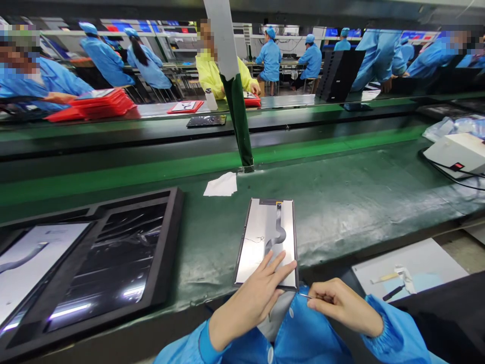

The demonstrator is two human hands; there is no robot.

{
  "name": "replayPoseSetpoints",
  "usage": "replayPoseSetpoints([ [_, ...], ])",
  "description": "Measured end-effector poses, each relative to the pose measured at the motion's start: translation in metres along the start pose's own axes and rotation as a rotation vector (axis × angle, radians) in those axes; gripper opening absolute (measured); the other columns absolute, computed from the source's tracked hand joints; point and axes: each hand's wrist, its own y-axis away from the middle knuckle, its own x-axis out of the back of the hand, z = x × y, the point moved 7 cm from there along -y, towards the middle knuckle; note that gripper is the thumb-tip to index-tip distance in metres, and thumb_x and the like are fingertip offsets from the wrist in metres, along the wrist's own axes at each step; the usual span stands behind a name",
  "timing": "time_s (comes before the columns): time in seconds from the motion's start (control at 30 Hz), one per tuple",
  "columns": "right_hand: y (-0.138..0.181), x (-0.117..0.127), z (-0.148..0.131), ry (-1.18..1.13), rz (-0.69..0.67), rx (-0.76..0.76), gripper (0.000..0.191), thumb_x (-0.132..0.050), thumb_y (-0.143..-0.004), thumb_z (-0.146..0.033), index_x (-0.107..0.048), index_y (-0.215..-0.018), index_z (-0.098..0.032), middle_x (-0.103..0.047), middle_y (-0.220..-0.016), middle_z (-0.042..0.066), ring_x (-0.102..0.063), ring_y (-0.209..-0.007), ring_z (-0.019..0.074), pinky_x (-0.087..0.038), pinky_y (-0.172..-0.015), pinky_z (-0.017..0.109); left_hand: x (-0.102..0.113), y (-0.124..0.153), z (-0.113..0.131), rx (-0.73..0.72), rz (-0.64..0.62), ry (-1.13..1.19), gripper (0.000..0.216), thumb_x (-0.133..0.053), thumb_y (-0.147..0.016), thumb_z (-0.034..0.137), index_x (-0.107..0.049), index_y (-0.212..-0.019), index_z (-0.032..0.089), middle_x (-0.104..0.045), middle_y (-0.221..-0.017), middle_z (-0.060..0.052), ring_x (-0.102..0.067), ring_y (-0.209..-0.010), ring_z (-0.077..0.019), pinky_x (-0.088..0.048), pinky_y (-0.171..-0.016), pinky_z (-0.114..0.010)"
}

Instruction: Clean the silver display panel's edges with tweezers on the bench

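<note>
A display panel with a silvery back, dark edges and a curved grey ribbon cable lies at the front edge of the green bench. Across its lower part rests my left hand, fingers spread and pressing flat on the silver surface. My right hand is closed around a thin metal tool, whose tip points at the panel's lower right corner. Most of the tool is hidden in the fingers, so its exact kind cannot be made out. Whether the tip touches the panel is unclear.
To the left, a black foam tray holds more panels. A white cloth lies beyond the panel, near a green-wrapped post. A white box with cables stands at right. Lower right, a white board carries small tools. Co-workers sit opposite.
</note>
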Motion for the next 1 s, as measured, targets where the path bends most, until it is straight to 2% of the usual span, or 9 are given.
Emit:
replayPoseSetpoints([
  [0.17,0.001,0.000,0.002,0.017,0.005,0.014,0.032,-0.054,-0.086,-0.044,-0.050,-0.065,-0.020,-0.036,-0.056,-0.006,-0.033,-0.054,0.0112,-0.025,-0.052,0.025,-0.002,0.000,-0.001,0.009,-0.011,-0.027,0.063,-0.041,-0.098,0.008,-0.017,-0.155,0.020,-0.033,-0.159,-0.012,-0.022,-0.148,-0.0250,-0.024,-0.120,-0.053],
  [0.67,0.005,0.000,-0.005,0.046,0.001,0.054,0.036,-0.054,-0.087,-0.044,-0.047,-0.062,-0.020,-0.036,-0.055,-0.007,-0.033,-0.053,0.0105,-0.025,-0.052,0.025,0.000,0.001,0.000,-0.016,0.010,-0.055,0.063,-0.041,-0.098,0.009,-0.016,-0.155,0.021,-0.037,-0.157,-0.011,-0.023,-0.148,-0.0244,-0.026,-0.119,-0.053],
  [1.0,0.011,0.002,-0.014,0.074,0.001,0.046,0.041,-0.052,-0.088,-0.053,-0.048,-0.062,-0.021,-0.036,-0.056,-0.006,-0.035,-0.054,0.0115,-0.027,-0.052,0.025,0.002,-0.002,0.003,-0.049,0.027,-0.016,0.063,-0.039,-0.097,0.005,-0.017,-0.153,0.025,-0.043,-0.154,-0.007,-0.025,-0.147,-0.0245,-0.025,-0.120,-0.055],
])
